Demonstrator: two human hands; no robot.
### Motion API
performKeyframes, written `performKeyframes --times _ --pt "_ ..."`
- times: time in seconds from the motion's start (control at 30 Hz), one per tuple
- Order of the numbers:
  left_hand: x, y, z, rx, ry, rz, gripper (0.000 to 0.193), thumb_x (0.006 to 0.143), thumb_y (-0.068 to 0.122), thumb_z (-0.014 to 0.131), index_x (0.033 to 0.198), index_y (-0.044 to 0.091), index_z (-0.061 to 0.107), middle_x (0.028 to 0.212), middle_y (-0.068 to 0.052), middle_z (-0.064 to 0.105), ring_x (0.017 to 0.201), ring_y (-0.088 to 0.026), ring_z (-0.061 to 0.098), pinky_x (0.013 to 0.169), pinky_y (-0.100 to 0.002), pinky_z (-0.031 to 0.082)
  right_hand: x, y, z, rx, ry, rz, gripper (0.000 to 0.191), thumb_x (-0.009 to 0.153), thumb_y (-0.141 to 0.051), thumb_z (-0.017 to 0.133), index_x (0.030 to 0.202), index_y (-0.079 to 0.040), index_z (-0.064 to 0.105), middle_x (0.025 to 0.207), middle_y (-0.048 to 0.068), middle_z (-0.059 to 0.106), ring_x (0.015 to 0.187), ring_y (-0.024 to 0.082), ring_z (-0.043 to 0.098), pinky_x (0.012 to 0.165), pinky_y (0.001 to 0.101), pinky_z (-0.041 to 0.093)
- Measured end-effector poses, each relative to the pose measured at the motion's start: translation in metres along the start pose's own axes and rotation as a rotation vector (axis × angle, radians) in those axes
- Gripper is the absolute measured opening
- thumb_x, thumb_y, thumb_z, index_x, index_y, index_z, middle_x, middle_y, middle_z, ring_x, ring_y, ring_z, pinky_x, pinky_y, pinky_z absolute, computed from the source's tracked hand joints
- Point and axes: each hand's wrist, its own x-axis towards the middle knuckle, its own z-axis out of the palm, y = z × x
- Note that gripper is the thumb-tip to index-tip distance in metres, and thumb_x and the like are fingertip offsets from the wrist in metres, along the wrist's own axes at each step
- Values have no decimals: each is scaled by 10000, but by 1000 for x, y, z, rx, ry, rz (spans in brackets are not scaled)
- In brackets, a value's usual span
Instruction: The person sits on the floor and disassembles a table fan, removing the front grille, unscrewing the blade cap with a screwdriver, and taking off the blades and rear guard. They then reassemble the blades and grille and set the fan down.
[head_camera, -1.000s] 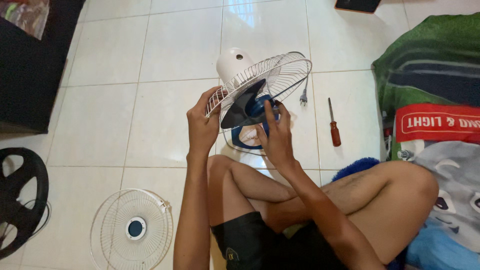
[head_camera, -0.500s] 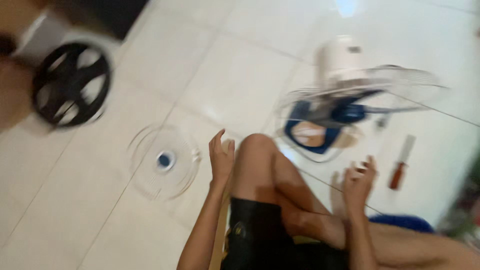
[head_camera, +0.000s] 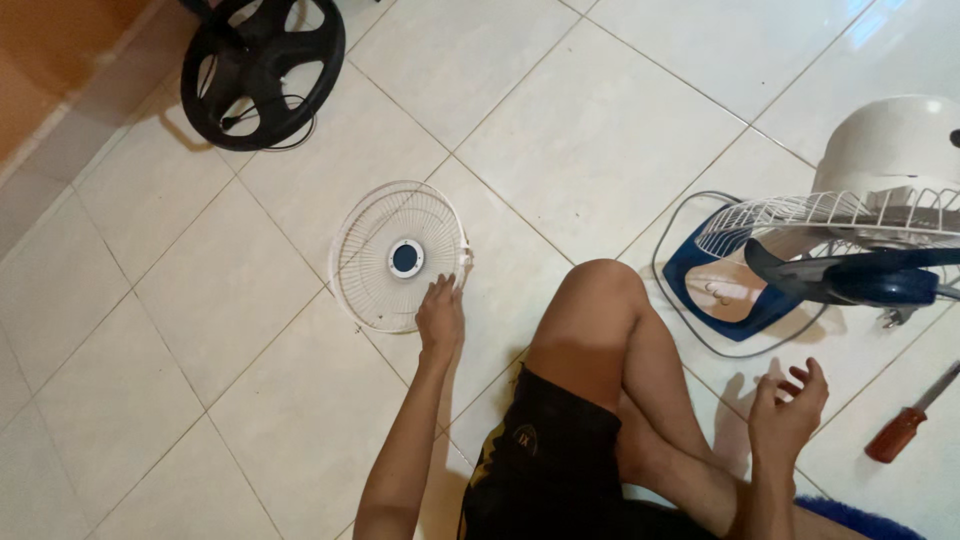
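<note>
The left arm reaches straight forward from the body, elbow nearly locked, and the left hand (head_camera: 440, 318) lies palm down with its fingers gently curled on the near right rim of the white front fan grille (head_camera: 400, 256); it touches the wire edge, but whether it has actually closed on it cannot be told. The grille lies flat on the pale tiled floor (head_camera: 600, 130), its round blue centre badge (head_camera: 405, 257) just beyond the fingertips.

The right forearm rises from the lower edge of the view, and the right hand (head_camera: 787, 412) hovers above the floor with the fingers loosely spread and half bent, holding nothing. It is well apart from the grille, on the far side of the bent knee (head_camera: 598, 290), which stands between the two hands.

Taking the grille as the landmark: to its right, past the knee, stands the fan body (head_camera: 880, 160), with its white motor housing, a white rear guard (head_camera: 820, 215) and a dark blue blade (head_camera: 850, 280) above a blue base (head_camera: 700, 290) ringed by a grey cord (head_camera: 668, 225). Farther right and nearer the person lies a screwdriver (head_camera: 905, 430) with an orange-red handle. Up and to the left of the grille rests a black spoked round stand (head_camera: 262, 70). The black shorts (head_camera: 550, 450) carry a small yellow emblem, below and to the right of the grille.
</note>
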Motion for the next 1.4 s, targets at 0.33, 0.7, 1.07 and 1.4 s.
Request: performKeyframes --times 0.33,0.7,1.07,1.4 --pt "13 83 -127 -468 -49 -230 238 965 176 670 1155 34 660 1001 -150 757 712 -283 737 633 -376 566 -10 -2 4 -20 -44 -49 476 1009 -39 639 1466 45 531 1366 233 565 1064 291 656 812 384 566" --pt "7 96 -252 -854 23 -38 177 976 65 684 1137 -7 703 791 -8 641 642 -53 583 556 -220 532 -26 -91 -7 236 -316 -125 366 984 -123 608 1335 -18 617 1286 123 670 1075 225 678 857 346 573" --pt "-48 218 -173 -1144 -535 -37 215 961 90 646 1146 -5 702 882 -26 667 750 -74 598 611 -240 530 -25 -42 -109 913 -326 42 754 921 -727 564 1060 8 661 901 32 665 779 123 592 652 285 503" --pt "-118 379 -57 -1020 -799 211 417 1005 161 612 1389 2 585 1064 -137 725 916 -194 669 801 -313 539 38 52 -218 473 223 91 304 1114 -262 514 1012 -27 678 810 -41 604 733 45 513 646 220 425"
